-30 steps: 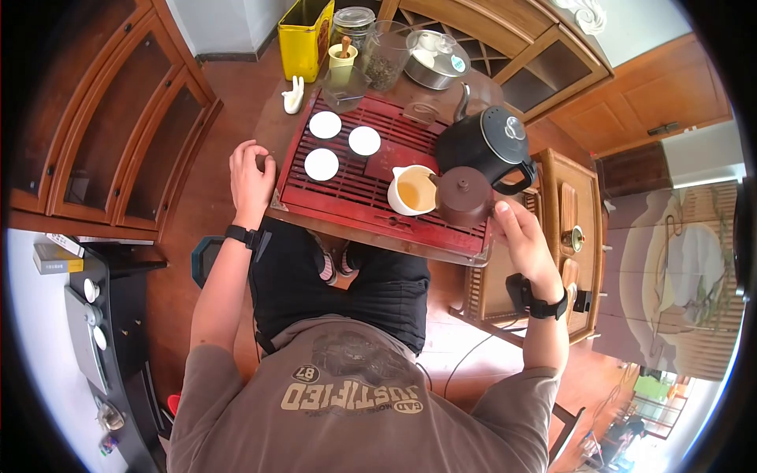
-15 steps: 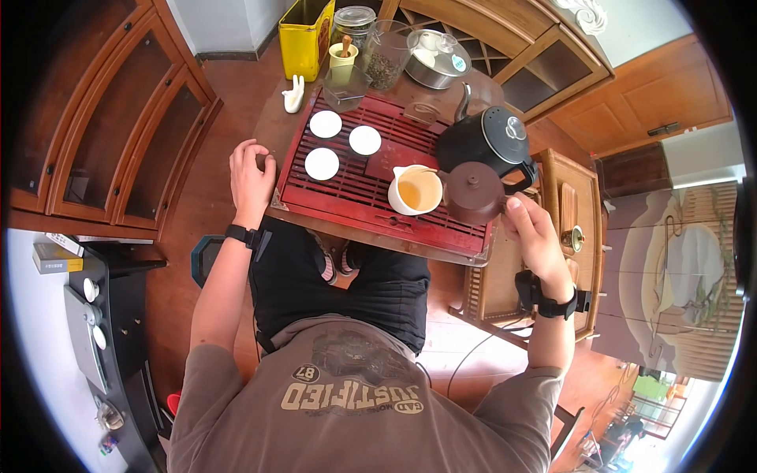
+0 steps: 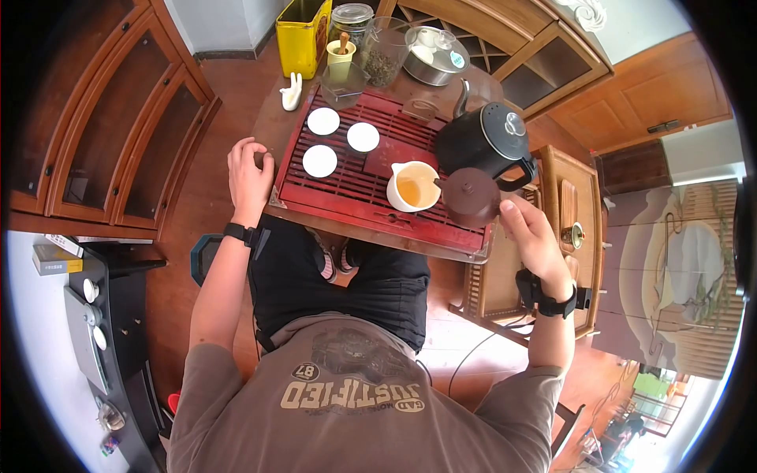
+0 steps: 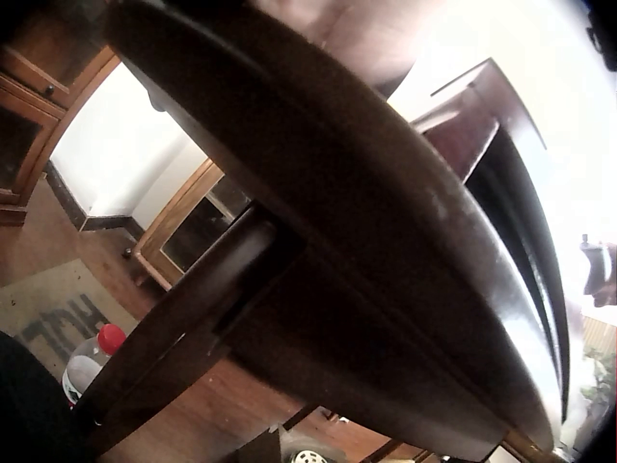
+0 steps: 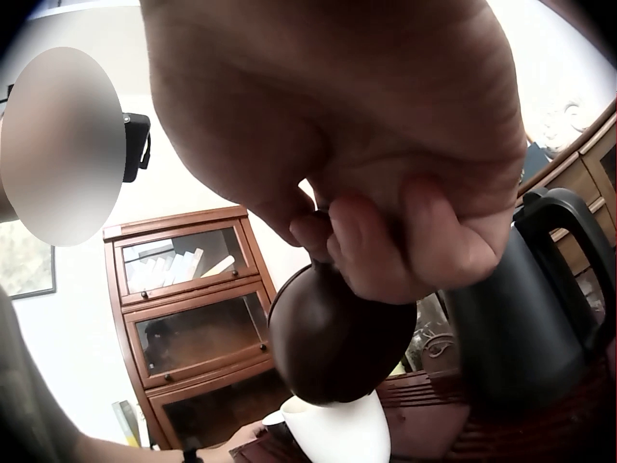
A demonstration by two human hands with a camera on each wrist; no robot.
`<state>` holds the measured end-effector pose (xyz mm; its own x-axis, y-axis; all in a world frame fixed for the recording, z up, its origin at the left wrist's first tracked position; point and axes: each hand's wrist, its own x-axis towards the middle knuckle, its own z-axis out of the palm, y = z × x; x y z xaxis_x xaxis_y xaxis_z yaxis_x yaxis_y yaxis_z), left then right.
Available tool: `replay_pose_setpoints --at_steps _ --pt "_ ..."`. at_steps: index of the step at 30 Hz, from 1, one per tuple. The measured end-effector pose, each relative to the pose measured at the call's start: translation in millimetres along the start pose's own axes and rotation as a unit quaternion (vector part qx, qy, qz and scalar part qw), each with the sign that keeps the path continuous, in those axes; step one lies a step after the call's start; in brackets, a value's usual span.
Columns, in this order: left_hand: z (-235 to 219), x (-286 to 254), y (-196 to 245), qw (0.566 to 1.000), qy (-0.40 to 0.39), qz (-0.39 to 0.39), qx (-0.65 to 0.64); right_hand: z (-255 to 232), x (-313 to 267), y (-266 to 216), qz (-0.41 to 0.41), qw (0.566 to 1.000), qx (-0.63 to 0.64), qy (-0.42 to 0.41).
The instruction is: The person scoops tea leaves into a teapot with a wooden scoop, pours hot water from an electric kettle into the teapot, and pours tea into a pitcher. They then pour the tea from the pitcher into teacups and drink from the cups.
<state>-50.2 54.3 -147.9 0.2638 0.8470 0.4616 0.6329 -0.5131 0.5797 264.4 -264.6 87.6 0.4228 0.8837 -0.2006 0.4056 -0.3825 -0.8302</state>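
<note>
The right hand [image 3: 533,240] pinches the handle of a dark brown teapot [image 3: 471,199], which tilts with its spout at the rim of a white pitcher [image 3: 402,199]. Amber liquid lies in the pitcher. In the right wrist view the right hand [image 5: 357,145] curls its fingers at the handle, the teapot [image 5: 337,333] hanging over the white pitcher [image 5: 342,434]. The left hand [image 3: 251,183] rests at the left edge of the red tea tray [image 3: 339,205], fingers loosely bent, holding nothing. Part of the left hand [image 4: 352,34] shows above the dark table edge in the left wrist view.
Three white cups, one of them [image 3: 319,161] nearest the person, stand on the tray's left. A black kettle [image 3: 481,142] is behind the teapot. Along the far side are a yellow tin [image 3: 303,39], glass jars, a steel pot [image 3: 436,67] and a white figurine [image 3: 292,92].
The right hand and teapot moved slightly right from their place a second ago, and the teapot's tilt changed. The left hand stays where it was.
</note>
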Motion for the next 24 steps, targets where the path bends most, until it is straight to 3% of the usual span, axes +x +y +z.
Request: replay_pose_setpoints --at_steps 5,15,17,20,24 --pt "1.2 -0.4 -1.8 1.0 0.004 0.005 -0.001 -4.9 -1.1 5.4 0.046 0.997 -0.053 -0.04" --pt "0.0 0.1 -0.2 1.0 0.001 0.003 0.002 -5.0 -4.9 2.8 0.029 0.999 -0.015 -0.028" --pt "0.3 -0.1 -0.5 1.0 0.002 0.002 0.002 -0.2 -7.4 -6.8 -0.02 1.0 -0.008 0.016" --pt "-0.1 -0.3 -0.5 1.0 0.002 0.003 0.0 -10.8 -8.5 -8.5 0.024 1.0 0.013 0.0" --pt "0.5 0.0 -1.0 1.0 0.0 0.001 0.001 -13.2 -6.9 -10.2 0.003 1.0 -0.02 0.01"
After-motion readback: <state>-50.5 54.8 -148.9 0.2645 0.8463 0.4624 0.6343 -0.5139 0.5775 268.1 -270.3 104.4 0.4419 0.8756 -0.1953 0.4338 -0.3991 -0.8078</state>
